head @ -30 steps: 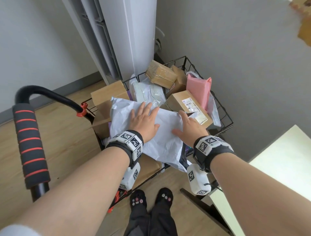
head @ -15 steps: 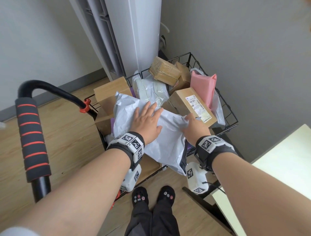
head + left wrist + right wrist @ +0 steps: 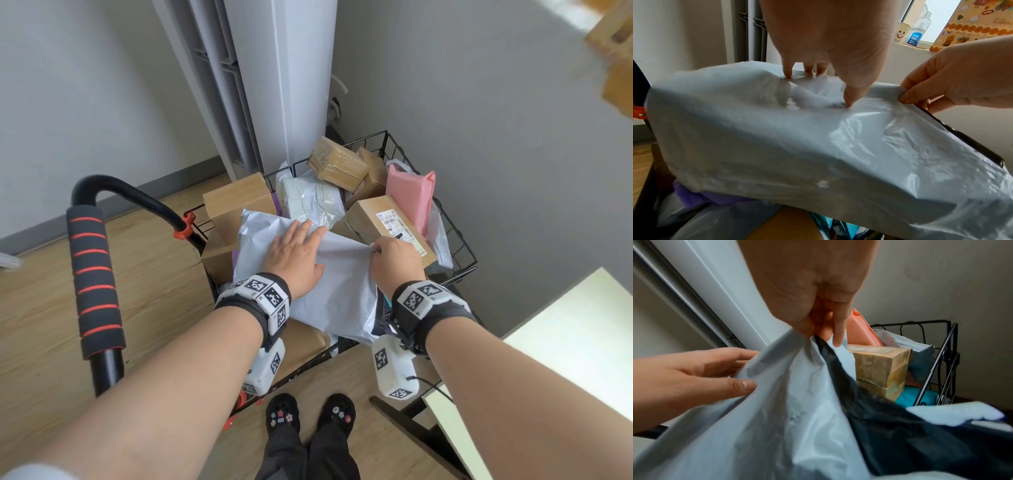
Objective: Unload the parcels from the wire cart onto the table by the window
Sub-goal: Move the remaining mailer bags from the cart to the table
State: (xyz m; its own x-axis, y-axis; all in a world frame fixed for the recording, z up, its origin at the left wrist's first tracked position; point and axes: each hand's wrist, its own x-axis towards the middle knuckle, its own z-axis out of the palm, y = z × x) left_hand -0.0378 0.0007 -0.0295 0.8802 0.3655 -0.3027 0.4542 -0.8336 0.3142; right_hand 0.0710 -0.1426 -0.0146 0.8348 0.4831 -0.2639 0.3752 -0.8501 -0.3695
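Since a second ago the right hand [image 3: 397,262] has gone from lying flat on the pale grey plastic mailer bag [image 3: 329,294] to closing on its far right edge; thumb and curled fingers [image 3: 838,331] now pinch a gathered fold of the plastic, and the right wrist view shows the bag's black inner lining [image 3: 890,426] turned out below the pinch. Left hand [image 3: 296,258] is little changed: fingers extended and spread, fingertips [image 3: 851,99] pressing into the top of the bag and denting it, curled round nothing. Bag lies on top of the load at the near end of the black wire cart [image 3: 455,236], draped over other parcels, its near corner hanging past the cart rim at about 6 o'clock. Beyond the hands, at 12 to 1 o'clock: a brown cardboard box with a white shipping label [image 3: 383,219], touching the right hand's knuckles; a pink plastic mailer [image 3: 411,198] standing on edge against the cart's right side; a tape-wrapped brown box [image 3: 337,162] at the far end. At 11 o'clock, a plain cardboard box [image 3: 236,202] beside the bag. Cart handle with black foam grip and red rings [image 3: 94,277] stands at 9 o'clock. Corner of the cream-white table [image 3: 568,329] shows at 4 o'clock, apart from the cart.
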